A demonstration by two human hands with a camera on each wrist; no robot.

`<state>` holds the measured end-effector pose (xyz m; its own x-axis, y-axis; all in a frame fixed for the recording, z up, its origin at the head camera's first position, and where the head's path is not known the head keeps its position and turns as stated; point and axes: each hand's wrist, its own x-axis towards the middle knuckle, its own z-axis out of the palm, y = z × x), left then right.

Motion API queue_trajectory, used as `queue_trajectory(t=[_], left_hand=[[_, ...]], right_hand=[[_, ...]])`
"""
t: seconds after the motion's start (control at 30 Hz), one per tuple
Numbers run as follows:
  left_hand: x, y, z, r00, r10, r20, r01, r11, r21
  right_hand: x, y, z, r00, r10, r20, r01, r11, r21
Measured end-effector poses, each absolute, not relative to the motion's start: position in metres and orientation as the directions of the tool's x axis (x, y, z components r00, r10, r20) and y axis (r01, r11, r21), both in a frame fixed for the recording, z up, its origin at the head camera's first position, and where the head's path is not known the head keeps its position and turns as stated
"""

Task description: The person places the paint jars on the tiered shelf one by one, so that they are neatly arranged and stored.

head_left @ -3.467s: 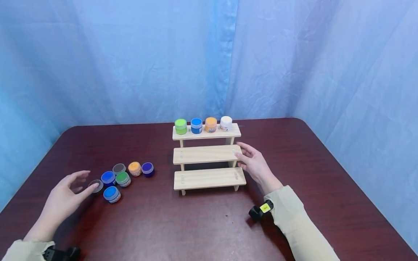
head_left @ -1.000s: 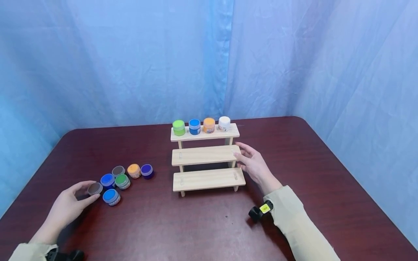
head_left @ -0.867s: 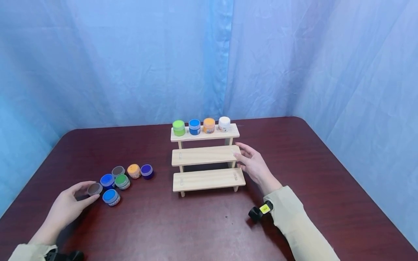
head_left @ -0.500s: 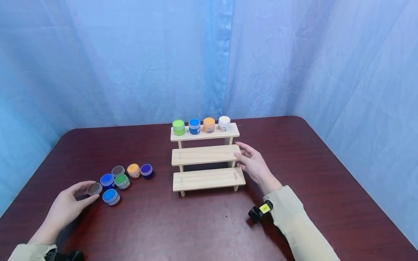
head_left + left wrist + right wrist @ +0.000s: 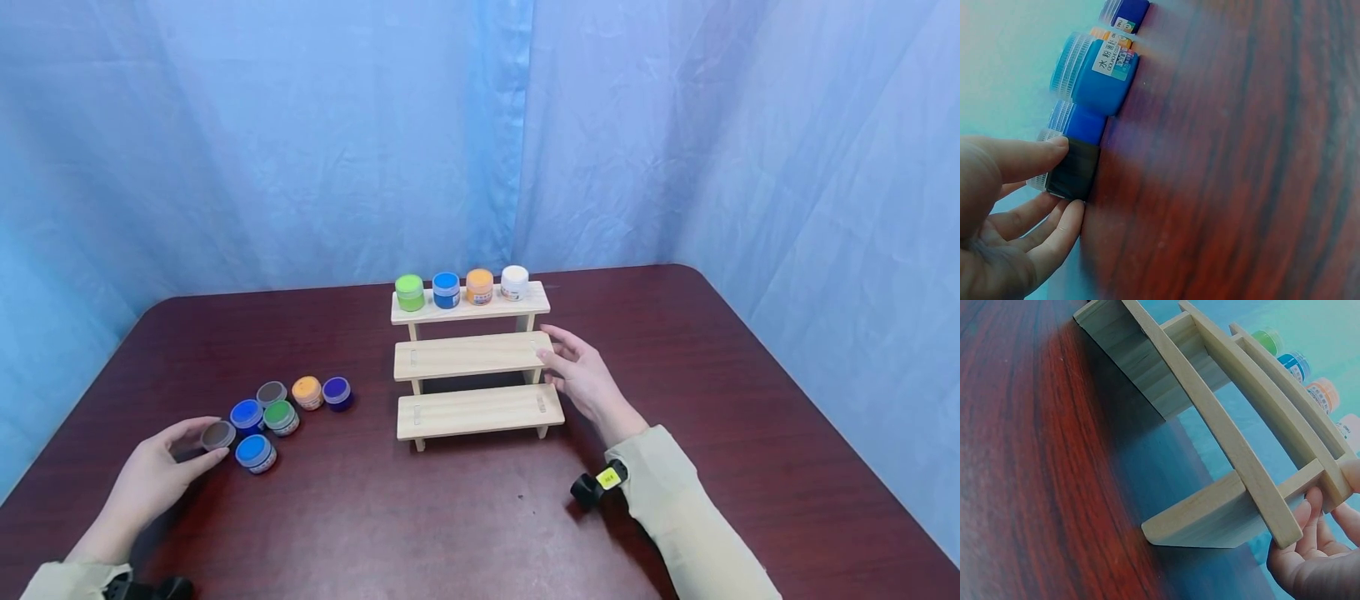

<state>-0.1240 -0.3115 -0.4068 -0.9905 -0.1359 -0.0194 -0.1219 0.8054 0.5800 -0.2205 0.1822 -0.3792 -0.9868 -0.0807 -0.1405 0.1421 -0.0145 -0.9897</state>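
My left hand (image 5: 153,477) holds a gouache paint jar with a dark brown-grey lid (image 5: 217,434) between thumb and fingers. Up close in the left wrist view, the dark jar (image 5: 1075,167) stands on the table with the thumb on one side and fingertips on the other. At the right end of the three-tier wooden stand (image 5: 468,357), my right hand (image 5: 590,385) grips the middle shelf, thumb on top. The right wrist view has the fingers (image 5: 1313,509) partly hidden by the shelf boards. Green (image 5: 410,292), blue (image 5: 446,290), orange (image 5: 480,287) and white (image 5: 515,282) jars line the top shelf.
Beside the held jar are jars with royal blue (image 5: 247,416), light blue (image 5: 256,452), green (image 5: 281,417), grey-brown (image 5: 271,394), orange (image 5: 307,392) and dark purple-blue (image 5: 337,393) lids. Blue curtains (image 5: 337,142) hang behind the dark red wooden table (image 5: 480,517).
Since the earliest frame, my left hand has closed in on the dark-lidded paint jar and taken hold of it. Over the last second both hands stay still, the right on the stand.
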Motion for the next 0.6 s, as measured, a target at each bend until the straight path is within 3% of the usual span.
queue_trajectory(t=[0.6], left_hand=[[-0.1230, -0.3125, -0.4078, -0.992, -0.122, 0.001, -0.100, 0.813, 0.573]], right_hand=[[-0.2199, 0.1821, -0.3793, -0.986, -0.083, -0.142, 0.143, -0.005, -0.990]])
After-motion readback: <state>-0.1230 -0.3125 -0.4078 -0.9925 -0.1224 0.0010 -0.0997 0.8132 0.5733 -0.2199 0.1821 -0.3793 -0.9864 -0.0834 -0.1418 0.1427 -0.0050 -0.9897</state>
